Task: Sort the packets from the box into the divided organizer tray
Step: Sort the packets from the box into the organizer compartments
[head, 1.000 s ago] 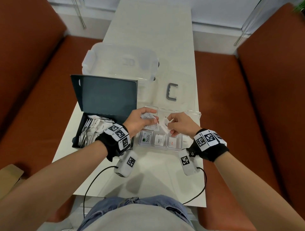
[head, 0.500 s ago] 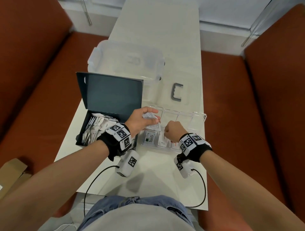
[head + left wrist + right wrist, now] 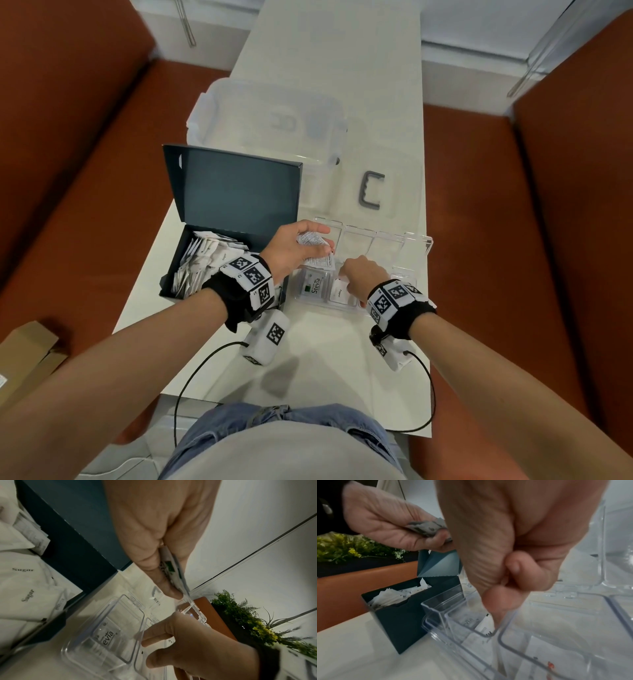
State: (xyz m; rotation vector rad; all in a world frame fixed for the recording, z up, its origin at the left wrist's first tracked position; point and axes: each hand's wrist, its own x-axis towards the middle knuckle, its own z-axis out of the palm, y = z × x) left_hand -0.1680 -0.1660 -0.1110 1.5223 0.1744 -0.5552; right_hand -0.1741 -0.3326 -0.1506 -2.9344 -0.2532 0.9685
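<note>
Progress: early to middle stage, judging by how the packets are distributed. All positions below are given relative to the organizer tray (image 3: 416, 251), a clear divided container standing near the front of the table (image 3: 329, 346).

1. Near row of the tray. Its compartments already hold sorted packets: a Stevia packet (image 3: 315, 287) lies flat in the compartment nearest the box, with its long axis and print running front to back. A second white packet (image 3: 338, 293) lies flat in the next compartment.
2. Right hand (image 3: 361, 279). It is over the middle of the near row, with fingers curled and the tips reaching down into a compartment. Whether they are holding a packet cannot be determined.
3. Left hand (image 3: 296, 248). It is above the tray corner nearest the box and pinches a small fan of packets (image 3: 313, 240) between thumb and fingers. The packets are held edge-on and point down toward the tray.
4. Far row of the tray. Its compartments appear empty.
5. Box (image 3: 191, 274). It stands just beside the tray on the left, lid raised. Many white packets, some marked Sugar (image 3: 27, 595), remain inside it, standing loosely on edge. Most of the sorting therefore remains.
</note>
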